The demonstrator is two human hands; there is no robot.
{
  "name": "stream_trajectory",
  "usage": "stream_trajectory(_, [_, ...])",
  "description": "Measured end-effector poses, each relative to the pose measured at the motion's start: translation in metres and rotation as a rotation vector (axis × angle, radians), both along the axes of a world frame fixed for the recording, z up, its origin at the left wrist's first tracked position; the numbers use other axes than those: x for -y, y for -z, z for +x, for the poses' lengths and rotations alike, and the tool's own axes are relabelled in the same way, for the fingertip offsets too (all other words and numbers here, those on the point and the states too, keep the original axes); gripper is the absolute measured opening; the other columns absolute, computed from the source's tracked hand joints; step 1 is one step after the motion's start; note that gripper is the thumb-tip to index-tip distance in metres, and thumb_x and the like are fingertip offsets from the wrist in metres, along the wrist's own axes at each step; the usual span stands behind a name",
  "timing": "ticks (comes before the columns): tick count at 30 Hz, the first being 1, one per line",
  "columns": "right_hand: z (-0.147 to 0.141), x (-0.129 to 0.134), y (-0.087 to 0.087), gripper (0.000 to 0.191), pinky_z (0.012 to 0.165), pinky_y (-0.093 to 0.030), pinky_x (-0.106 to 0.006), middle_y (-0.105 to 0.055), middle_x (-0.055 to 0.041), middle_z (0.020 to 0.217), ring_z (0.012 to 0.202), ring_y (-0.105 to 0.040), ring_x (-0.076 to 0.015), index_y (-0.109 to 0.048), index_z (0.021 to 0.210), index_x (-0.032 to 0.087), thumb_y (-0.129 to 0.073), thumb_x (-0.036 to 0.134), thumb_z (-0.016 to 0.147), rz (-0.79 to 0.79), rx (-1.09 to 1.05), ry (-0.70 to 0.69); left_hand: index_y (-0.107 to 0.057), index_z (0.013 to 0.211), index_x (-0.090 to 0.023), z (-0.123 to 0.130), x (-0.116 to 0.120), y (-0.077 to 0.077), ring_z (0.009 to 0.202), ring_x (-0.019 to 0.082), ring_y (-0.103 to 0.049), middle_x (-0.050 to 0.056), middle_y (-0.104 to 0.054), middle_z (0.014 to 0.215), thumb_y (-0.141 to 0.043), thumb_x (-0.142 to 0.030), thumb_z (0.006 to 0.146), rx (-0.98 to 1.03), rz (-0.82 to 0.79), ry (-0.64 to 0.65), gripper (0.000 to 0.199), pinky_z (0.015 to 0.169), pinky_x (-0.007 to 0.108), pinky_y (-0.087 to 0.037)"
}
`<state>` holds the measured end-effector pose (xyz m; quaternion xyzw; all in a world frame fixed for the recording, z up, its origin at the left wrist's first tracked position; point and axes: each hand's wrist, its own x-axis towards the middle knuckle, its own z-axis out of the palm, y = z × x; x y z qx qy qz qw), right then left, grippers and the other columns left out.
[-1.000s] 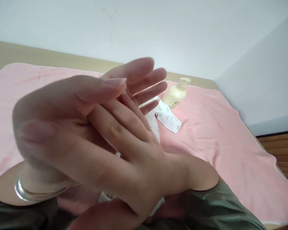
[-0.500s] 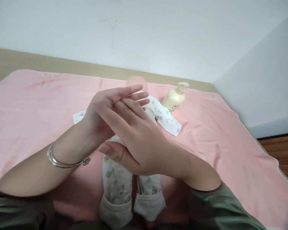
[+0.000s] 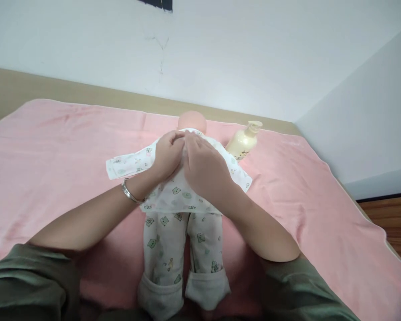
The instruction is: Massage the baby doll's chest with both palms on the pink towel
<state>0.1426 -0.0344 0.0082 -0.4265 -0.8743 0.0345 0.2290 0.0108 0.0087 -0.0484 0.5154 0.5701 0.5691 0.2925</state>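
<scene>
Doll lies on pink cloth, head away, trouser cuffs nearest. Top and trousers are on; sleeves spread out. Left hand and right hand meet over upper middle of top; left fingers curled, right ones close together. Whether either pinches fabric: cannot tell. Bottle sits beside right-hand sleeve. What remains: not determinable; area under hands hidden. Doll's face not visible.
</scene>
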Motion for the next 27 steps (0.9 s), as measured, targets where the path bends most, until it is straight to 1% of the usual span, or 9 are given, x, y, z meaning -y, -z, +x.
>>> stream_trajectory(1, [-0.002, -0.009, 0.01, 0.051, 0.118, -0.046, -0.05, -0.061, -0.0243, 0.139, 0.136, -0.056, -0.0324, -0.05, 0.142, -0.001, -0.033, 0.007, 0.095, 0.028, 0.062, 0.052, -0.074, 0.096, -0.018, 0.003, 0.001, 0.005, 0.103, 0.022, -0.069, 0.006, -0.077, 0.106, -0.055, -0.023, 0.086, -0.052, 0.01, -0.01, 0.022, 0.102, 0.044, -0.055])
stream_trajectory(3, [-0.007, -0.023, 0.029, 0.051, 0.122, -0.04, -0.052, -0.057, -0.0294, 0.142, 0.141, -0.052, -0.0353, -0.052, 0.139, -0.006, -0.034, 0.005, 0.093, 0.045, 0.154, 0.065, -0.075, 0.101, -0.019, 0.006, 0.003, 0.01, 0.112, 0.023, -0.067, 0.006, -0.076, 0.115, -0.057, -0.024, 0.085, -0.08, 0.011, -0.033, 0.025, 0.108, 0.042, -0.051])
stream_trajectory(7, [-0.017, -0.036, 0.052, 0.053, 0.129, -0.03, -0.052, -0.048, -0.0267, 0.154, 0.151, -0.04, -0.0349, -0.049, 0.144, -0.005, -0.033, 0.009, 0.096, 0.032, 0.128, 0.078, -0.074, 0.104, -0.02, 0.004, 0.001, 0.014, 0.114, 0.022, -0.067, 0.006, -0.076, 0.117, -0.053, -0.024, 0.086, -0.077, 0.009, -0.058, 0.028, 0.108, 0.039, -0.051])
stream_trajectory(13, [-0.005, -0.055, 0.057, 0.053, 0.131, -0.024, -0.052, -0.045, -0.0172, 0.159, 0.155, -0.034, -0.0284, -0.051, 0.147, 0.004, -0.032, 0.016, 0.098, -0.031, 0.021, 0.0, -0.074, 0.107, -0.018, 0.003, -0.001, 0.019, 0.115, 0.023, -0.067, 0.007, -0.076, 0.118, -0.049, -0.019, 0.085, -0.146, 0.051, -0.082, 0.033, 0.11, 0.039, -0.051])
stream_trajectory(16, [0.012, -0.072, 0.056, 0.055, 0.13, -0.02, -0.06, -0.037, -0.0129, 0.165, 0.157, -0.029, -0.0312, -0.047, 0.152, 0.011, -0.039, 0.029, 0.1, -0.147, 0.017, -0.003, -0.072, 0.114, -0.015, 0.002, 0.0, 0.022, 0.123, 0.024, -0.064, 0.008, -0.074, 0.126, -0.049, -0.019, 0.082, -0.186, 0.032, -0.099, 0.039, 0.116, 0.04, -0.048])
stream_trajectory(18, [0.02, -0.077, 0.055, 0.058, 0.129, -0.021, -0.062, -0.033, -0.0138, 0.167, 0.157, -0.029, -0.0332, -0.043, 0.154, 0.011, -0.04, 0.034, 0.101, -0.182, 0.018, 0.036, -0.071, 0.117, -0.014, 0.0, 0.001, 0.025, 0.126, 0.024, -0.063, 0.009, -0.072, 0.13, -0.049, -0.022, 0.082, -0.215, 0.051, -0.088, 0.042, 0.119, 0.041, -0.047])
stream_trajectory(20, [0.023, -0.072, 0.055, 0.06, 0.129, -0.024, -0.059, -0.035, -0.0178, 0.165, 0.156, -0.031, -0.0344, -0.041, 0.154, 0.006, -0.036, 0.035, 0.102, -0.163, 0.019, 0.1, -0.071, 0.118, -0.013, -0.002, 0.003, 0.029, 0.127, 0.023, -0.063, 0.009, -0.071, 0.131, -0.048, -0.026, 0.084, -0.235, 0.094, -0.074, 0.043, 0.119, 0.04, -0.047])
stream_trajectory(23, [0.016, -0.043, 0.056, 0.061, 0.128, -0.028, -0.056, -0.037, -0.0245, 0.162, 0.155, -0.032, -0.0366, -0.039, 0.154, -0.001, -0.032, 0.033, 0.103, -0.108, 0.048, 0.176, -0.072, 0.115, -0.014, -0.006, 0.004, 0.034, 0.125, 0.022, -0.064, 0.009, -0.073, 0.129, -0.048, -0.03, 0.084, -0.233, 0.137, -0.074, 0.042, 0.118, 0.039, -0.048])
stream_trajectory(27, [0.005, 0.003, 0.055, 0.062, 0.13, -0.024, -0.056, -0.031, -0.0212, 0.166, 0.158, -0.023, -0.0382, -0.038, 0.156, 0.002, -0.038, 0.028, 0.1, -0.008, 0.123, 0.029, -0.073, 0.113, -0.016, -0.006, 0.004, 0.035, 0.125, 0.021, -0.065, 0.006, -0.073, 0.128, -0.048, -0.027, 0.084, -0.21, 0.117, -0.083, 0.04, 0.117, 0.038, -0.049])
